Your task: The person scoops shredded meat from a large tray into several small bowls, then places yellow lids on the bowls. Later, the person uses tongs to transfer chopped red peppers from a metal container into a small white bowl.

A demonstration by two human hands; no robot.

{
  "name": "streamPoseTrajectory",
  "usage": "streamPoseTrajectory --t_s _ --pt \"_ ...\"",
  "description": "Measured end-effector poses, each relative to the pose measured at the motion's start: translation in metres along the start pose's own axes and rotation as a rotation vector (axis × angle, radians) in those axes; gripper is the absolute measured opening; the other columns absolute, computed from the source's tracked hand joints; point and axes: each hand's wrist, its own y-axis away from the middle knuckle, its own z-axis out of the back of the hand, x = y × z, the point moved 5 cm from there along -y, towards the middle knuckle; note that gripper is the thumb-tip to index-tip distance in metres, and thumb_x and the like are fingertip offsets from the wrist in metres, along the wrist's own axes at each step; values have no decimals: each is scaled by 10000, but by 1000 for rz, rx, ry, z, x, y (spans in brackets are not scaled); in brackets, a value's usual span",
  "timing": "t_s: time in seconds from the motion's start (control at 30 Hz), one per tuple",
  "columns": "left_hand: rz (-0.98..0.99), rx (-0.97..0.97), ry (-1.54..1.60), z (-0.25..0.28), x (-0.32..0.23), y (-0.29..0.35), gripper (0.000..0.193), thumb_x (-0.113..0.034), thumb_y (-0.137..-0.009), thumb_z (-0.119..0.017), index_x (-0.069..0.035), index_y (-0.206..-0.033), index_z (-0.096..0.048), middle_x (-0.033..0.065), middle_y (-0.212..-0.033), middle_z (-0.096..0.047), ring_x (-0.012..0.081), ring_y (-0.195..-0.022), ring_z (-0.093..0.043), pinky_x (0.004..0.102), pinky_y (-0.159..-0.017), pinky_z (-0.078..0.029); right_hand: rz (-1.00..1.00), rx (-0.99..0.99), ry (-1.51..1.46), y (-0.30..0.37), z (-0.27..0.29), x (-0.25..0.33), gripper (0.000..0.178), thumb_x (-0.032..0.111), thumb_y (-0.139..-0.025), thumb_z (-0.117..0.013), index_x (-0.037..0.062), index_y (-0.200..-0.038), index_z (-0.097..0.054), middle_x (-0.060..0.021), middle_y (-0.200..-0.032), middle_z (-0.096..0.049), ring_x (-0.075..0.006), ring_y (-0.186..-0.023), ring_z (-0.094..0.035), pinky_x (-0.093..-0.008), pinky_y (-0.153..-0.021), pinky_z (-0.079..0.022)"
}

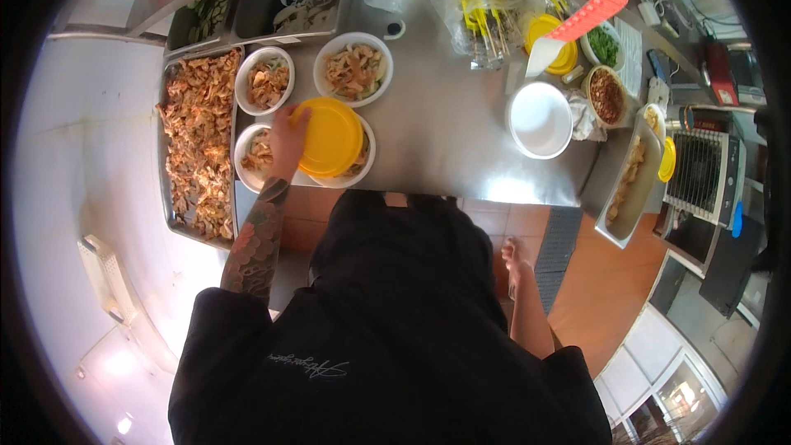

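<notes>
My left hand [288,138] grips a round yellow lid [331,138] by its left edge, fingers on top. The lid lies over or just above a white bowl [368,166], covering most of it; whether they touch I cannot tell. Beneath my left wrist, a second white bowl [250,166] with meat pieces is partly hidden. Two more filled white bowls, a smaller one [264,81] and a larger one [354,70], stand behind these. Off the counter by my right side hangs my right hand [515,255], its fingers curled in, with nothing visible in them.
A long tray of cooked meat [198,140] borders the left side, with metal pans [288,0] behind. An empty white bowl [540,119] stands right on the steel counter [449,132]. Yellow skewers [490,16], chopped greens [603,47] and an angled metal pan [630,177] are farther right.
</notes>
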Motion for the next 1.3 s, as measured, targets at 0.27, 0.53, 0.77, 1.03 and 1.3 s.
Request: streamPoseTrajectory --t_s 0.27,0.53,0.77,1.03,1.3 --pt "-56 78 -14 -18 -46 13 308 -229 -919 -701 -32 -1155 -714 193 -1047 -683 369 -1006 -665 425 -890 -520 80 -40 6 5 -6 31 237 331 -925 -616 110 -1007 -637 -52 -764 -619 -148 -543 -519 -310 -439 -338" --pt "130 512 448 -39 -38 35 350 -186 -917 -728 -26 -1225 -687 68 -1080 -677 223 -1020 -644 325 -918 -513 -53 -70 20 -27 -12 -18 162 279 -920 -619 119 -945 -627 -52 -657 -559 -163 -453 -463 -298 -420 -324" --pt "-2 265 209 -58 -61 54 328 -198 -893 -751 -45 -1179 -697 104 -1088 -681 231 -1056 -628 341 -897 -514 -28 15 -52 -36 -8 5 142 253 -928 -618 115 -961 -614 -56 -697 -580 -160 -485 -477 -292 -414 -330" --pt "91 160 141 -65 -64 61 258 -205 -877 -755 -48 -1066 -678 136 -1052 -674 335 -1033 -626 415 -906 -503 80 29 18 -7 1 38 180 286 -925 -611 122 -854 -594 -58 -700 -585 -170 -502 -500 -309 -432 -352" --pt "-459 -107 -165 -42 -105 70 317 -165 -897 -745 -10 -1112 -571 142 -1005 -676 312 -970 -650 413 -872 -519 -47 0 -28 -21 -1 16 160 254 -909 -628 107 -852 -600 -63 -676 -565 -170 -491 -492 -319 -442 -372"
